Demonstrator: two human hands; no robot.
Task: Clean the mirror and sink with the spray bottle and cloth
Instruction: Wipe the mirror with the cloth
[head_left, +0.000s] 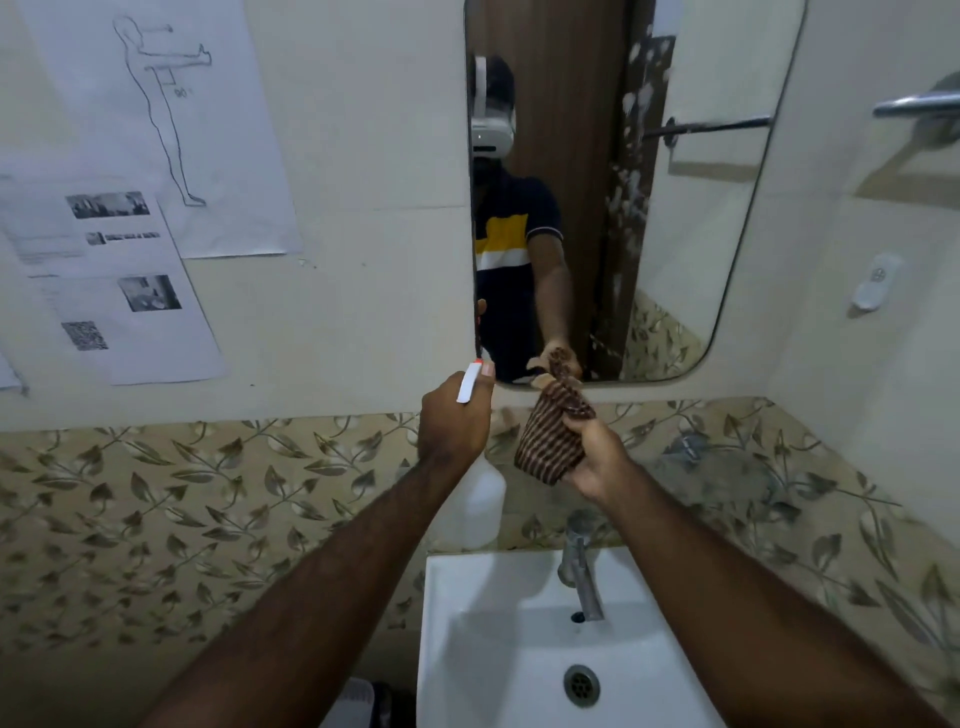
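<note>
My left hand (453, 422) grips the head of a white spray bottle (482, 501), its nozzle raised to the mirror's lower left corner. The bottle's body hangs below my wrist, above the sink. My right hand (595, 457) is closed on a bunched brown striped cloth (553, 436), whose top touches the bottom edge of the mirror (691, 218). White foam streaks run down the middle of the glass. The white sink (467, 623) sits below, with a chrome tap (581, 564) and a drain (582, 685).
Paper sheets (119, 218) are stuck on the wall to the left of the mirror. A chrome towel bar (917, 104) projects at the upper right, and a small white wall fitting (875, 280) sits below it. Leaf-patterned tiles (208, 493) band the wall behind the sink.
</note>
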